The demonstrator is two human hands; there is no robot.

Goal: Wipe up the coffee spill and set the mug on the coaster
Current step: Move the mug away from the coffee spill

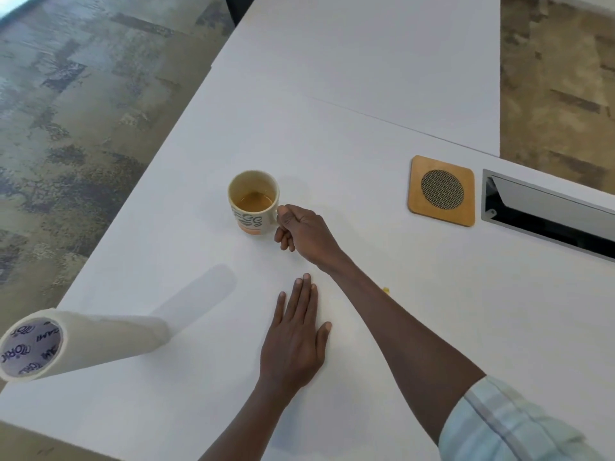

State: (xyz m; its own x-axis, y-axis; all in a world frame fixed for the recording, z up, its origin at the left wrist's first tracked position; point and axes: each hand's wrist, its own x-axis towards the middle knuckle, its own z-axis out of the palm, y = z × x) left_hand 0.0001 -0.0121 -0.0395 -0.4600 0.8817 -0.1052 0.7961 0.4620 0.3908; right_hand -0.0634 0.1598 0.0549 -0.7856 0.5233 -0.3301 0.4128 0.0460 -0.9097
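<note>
While the left hand (293, 344) lies flat and empty, upright mug (253, 201), handle toward coaster (441, 191), in the right hand's (304, 232) closed grip

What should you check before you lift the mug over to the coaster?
1. Right hand holding the mug by its handle: ok, fingers closed at it.
2. Mug upright: ok.
3. Coffee low enough not to slosh: ok, well below the rim.
4. Wooden coaster free: ok, nothing on it.
5. Table between mug and coaster free of things: ok.
6. Spill wiped: cannot tell; small yellowish spot by the forearm.
</note>
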